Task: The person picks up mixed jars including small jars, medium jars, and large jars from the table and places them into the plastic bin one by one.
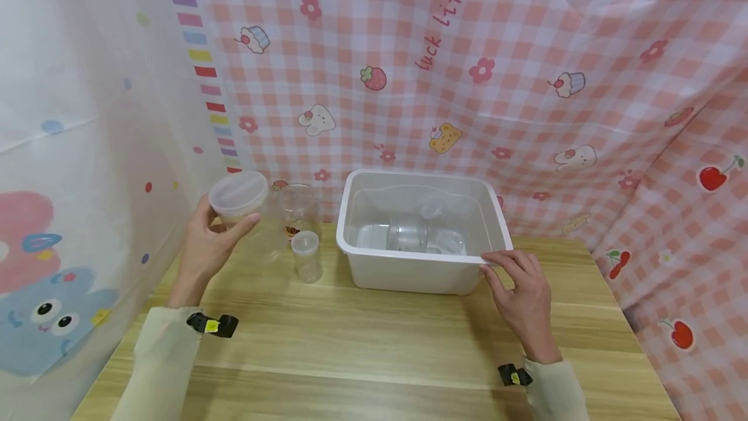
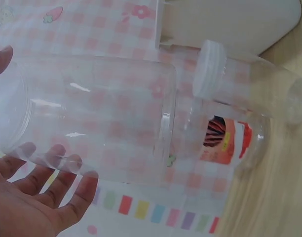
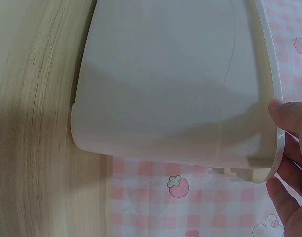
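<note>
"What's biggest on your feed?"

"From my seat, the pink-and-white checked cloth [image 1: 514, 12], hung behind everything and dotted with printed cakes, flowers and strawberries. Below it I have the wood-grain table [image 1: 350, 356]."

"And on the table?"

"The white tub [image 1: 409, 271] is the largest thing, just in front of the cloth. My right hand [image 1: 523, 291] is at its near right corner, thumb and fingers pinching the rim. The right wrist camera gives me the thumb on one side of that edge and fingers on the other."

"Where's the big jar?"

"Left of the tub, in my left hand [image 1: 204, 242]. It's the large clear jar [image 2: 101, 118] with a whitish lid; I have thumb and fingers curved around it just below that lid. Whether its base touches the table, I can't tell for certain."

"Anything smaller?"

"The labelled jar [image 1: 299, 203] stands between the large one and the tub, clear with a reddish label. A clear jar on its side [image 1: 407, 234] lies in the tub, among see-through pieces I can't make out. Smallest is the little lidded jar [image 1: 306, 255], upright just in front of the labelled one."
</note>
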A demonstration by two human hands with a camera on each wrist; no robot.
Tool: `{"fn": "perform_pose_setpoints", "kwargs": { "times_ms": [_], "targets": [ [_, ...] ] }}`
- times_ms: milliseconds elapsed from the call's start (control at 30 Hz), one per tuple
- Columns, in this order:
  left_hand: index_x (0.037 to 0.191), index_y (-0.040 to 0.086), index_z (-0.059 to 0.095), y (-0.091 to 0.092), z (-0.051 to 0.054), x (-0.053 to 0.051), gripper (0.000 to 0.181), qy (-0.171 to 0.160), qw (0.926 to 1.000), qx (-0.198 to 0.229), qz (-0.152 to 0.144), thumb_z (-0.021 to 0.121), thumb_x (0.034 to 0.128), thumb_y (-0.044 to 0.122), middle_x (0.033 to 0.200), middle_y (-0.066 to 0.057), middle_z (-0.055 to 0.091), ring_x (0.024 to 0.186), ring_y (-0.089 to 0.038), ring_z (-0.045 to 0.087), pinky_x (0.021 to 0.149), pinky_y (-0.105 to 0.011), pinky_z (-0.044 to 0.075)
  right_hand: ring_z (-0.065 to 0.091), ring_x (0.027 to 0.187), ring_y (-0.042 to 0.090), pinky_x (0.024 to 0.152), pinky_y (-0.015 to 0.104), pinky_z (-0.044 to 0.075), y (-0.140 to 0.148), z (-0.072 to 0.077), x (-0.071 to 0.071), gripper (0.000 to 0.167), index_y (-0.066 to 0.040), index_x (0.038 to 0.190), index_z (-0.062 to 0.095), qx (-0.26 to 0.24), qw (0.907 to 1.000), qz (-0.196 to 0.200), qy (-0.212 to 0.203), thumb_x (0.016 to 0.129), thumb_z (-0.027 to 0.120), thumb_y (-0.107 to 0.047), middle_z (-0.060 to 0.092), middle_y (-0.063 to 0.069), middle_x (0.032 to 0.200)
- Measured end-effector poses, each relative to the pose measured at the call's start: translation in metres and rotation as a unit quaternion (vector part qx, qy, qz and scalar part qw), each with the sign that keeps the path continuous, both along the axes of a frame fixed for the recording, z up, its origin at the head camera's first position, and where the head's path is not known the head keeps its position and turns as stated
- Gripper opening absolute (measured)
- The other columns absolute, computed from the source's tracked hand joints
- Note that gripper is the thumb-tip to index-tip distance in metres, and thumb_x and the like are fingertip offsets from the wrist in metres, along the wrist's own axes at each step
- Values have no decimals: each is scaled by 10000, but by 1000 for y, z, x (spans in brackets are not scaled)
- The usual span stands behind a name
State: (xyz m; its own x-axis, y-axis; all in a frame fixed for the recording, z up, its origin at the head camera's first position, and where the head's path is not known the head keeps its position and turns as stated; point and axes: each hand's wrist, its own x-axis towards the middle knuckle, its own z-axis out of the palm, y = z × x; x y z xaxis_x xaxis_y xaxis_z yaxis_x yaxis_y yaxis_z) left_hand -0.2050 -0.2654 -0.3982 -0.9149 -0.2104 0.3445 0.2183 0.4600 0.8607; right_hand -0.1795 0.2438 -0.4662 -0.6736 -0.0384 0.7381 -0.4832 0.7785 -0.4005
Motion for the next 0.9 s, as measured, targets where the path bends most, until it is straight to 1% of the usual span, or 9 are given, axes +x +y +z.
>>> {"fn": "perform_pose_setpoints", "kwargs": {
  "times_ms": [100,167,333,533,700,900],
  "targets": [
    [1519,253,475,5,7,-2,715,131,9998,54,-129,812,888,260,1266,147,561,1121,-16,527,783,-166,483,540,895,230,731,252,387,0,-1,0,253,-103,1046,792,10,10000,-18,72,807,855,-47,725,81,1029],
    [1520,272,471,8,11,-4,714,177,9996,92,-201,808,891,259,1271,145,564,1123,-26,534,783,-171,490,537,893,225,731,245,383,0,-1,1,254,-107,1050,793,19,10000,-28,48,810,854,-50,724,77,1029],
    [1508,306,476,15,21,-7,696,183,9991,176,-354,806,895,287,1284,111,574,1126,-61,537,788,-189,482,544,898,227,737,246,388,0,0,0,252,-112,1051,794,25,10000,-24,47,813,852,-53,726,74,1030],
    [1482,280,502,25,30,-13,677,167,9983,256,-490,818,883,293,1250,101,594,1123,-73,548,797,-200,492,537,890,222,731,240,385,-1,0,0,261,-118,1054,795,8,10000,-8,98,809,854,-49,726,71,1033],
    [1493,237,483,33,35,-16,691,128,9968,403,-675,814,888,287,1281,46,596,1141,-90,556,836,-204,510,529,872,215,716,236,374,-2,-1,0,285,-119,1045,796,-29,9997,27,238,786,861,-21,724,71,1012],
    [1527,206,424,44,40,-21,751,-5,9951,508,-852,808,892,322,1365,-48,577,1182,-125,547,916,-229,502,532,877,220,722,243,377,-1,0,0,274,-118,1050,796,-29,9998,20,175,797,857,-30,726,71,1021]
  ]
}}
